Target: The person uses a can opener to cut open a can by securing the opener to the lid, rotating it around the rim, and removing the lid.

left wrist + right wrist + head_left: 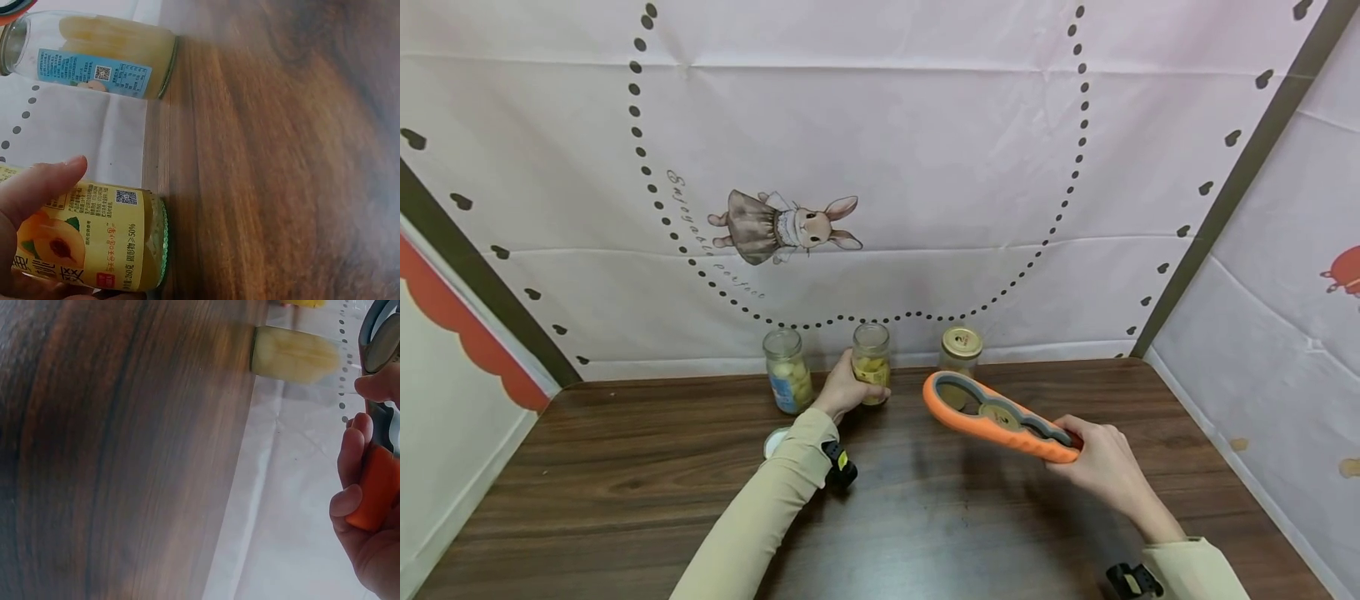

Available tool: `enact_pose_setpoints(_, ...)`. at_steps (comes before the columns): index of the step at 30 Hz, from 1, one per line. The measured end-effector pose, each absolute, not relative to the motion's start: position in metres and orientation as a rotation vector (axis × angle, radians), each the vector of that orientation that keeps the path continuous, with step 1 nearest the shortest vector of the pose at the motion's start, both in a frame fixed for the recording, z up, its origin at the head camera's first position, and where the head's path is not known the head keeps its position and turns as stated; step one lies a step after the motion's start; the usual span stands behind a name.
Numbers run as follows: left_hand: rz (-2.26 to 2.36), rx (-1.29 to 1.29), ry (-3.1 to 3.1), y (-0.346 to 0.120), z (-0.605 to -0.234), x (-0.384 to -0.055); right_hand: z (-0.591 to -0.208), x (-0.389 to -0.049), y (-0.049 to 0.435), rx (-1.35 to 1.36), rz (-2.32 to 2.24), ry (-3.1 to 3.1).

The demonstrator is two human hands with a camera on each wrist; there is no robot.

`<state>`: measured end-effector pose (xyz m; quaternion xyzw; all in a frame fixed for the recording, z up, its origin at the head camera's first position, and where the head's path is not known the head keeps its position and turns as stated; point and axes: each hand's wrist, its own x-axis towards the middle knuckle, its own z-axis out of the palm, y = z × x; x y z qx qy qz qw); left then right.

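Note:
My left hand (841, 388) grips the middle glass jar (872, 367), which is lidless and holds yellow fruit. In the left wrist view, the thumb lies along this jar's yellow peach label (87, 237). Raised above the table, an orange and grey jar opener (992, 425) is held by its narrow end in my right hand (1105, 467). A gold lid (1000, 416) sits inside the opener's middle opening. Just beyond the opener's wide end stands a jar with its gold lid (962, 342) on; the opener hides its lower part in the head view.
Left of the gripped jar stands another lidless jar (789, 375) with pale fruit and a blue label. A white round lid (775, 442) lies on the brown wooden table (625, 492), partly behind my left sleeve. A printed cloth wall (955, 192) rises directly behind the jars.

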<state>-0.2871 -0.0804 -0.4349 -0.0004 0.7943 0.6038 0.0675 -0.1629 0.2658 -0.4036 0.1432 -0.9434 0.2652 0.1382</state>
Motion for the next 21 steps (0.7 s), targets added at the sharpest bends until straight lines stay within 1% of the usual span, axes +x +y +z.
enact_pose_setpoints(6, 1.778, 0.049, 2.430, -0.083, -0.431, -0.282, -0.402, -0.161, 0.267, 0.402, 0.752, -2.715)
enact_pose_setpoints(15, 1.778, 0.101, 2.366, -0.104, -0.416, -0.273, -0.402, -0.159, 0.269, 0.380, 0.755, -2.708)
enact_pose_setpoints(21, 1.796, 0.077, 2.303, -0.115, -0.408, -0.267, -0.406, -0.156, 0.267, 0.384, 0.773, -2.698)
